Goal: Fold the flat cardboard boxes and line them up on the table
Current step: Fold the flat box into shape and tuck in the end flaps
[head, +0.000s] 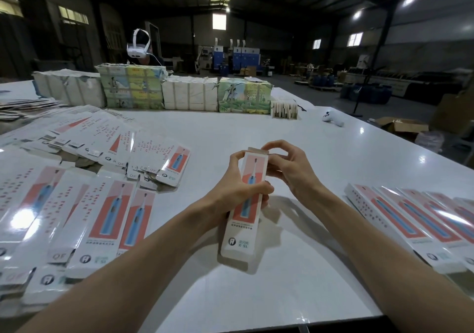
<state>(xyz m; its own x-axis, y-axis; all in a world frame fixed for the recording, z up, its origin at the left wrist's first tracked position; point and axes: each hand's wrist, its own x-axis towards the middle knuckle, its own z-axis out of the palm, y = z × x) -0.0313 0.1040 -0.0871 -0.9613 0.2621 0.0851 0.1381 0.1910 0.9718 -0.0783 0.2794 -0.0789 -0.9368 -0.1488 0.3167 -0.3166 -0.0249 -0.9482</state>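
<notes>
White table (pixel 320 148), box (pixel 242 240) long axis pointing away, left hand (pixel 238 188) gripping its middle, right hand (pixel 291 170) pinching far flap

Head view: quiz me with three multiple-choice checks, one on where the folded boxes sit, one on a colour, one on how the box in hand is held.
1. Where is the row of folded boxes?
A on the table, at the person's right; B on the floor; C in a crate.
2. What colour is the toothbrush printed on the held box?
A green; B blue; C black.
3. How is the held box held?
A lying untouched; B left hand grips its middle, right hand fingers at its top end; C right hand alone.

1 A: they lie side by side near the right edge.
2 B: the print is blue on red.
3 B: both hands touch it.
</notes>
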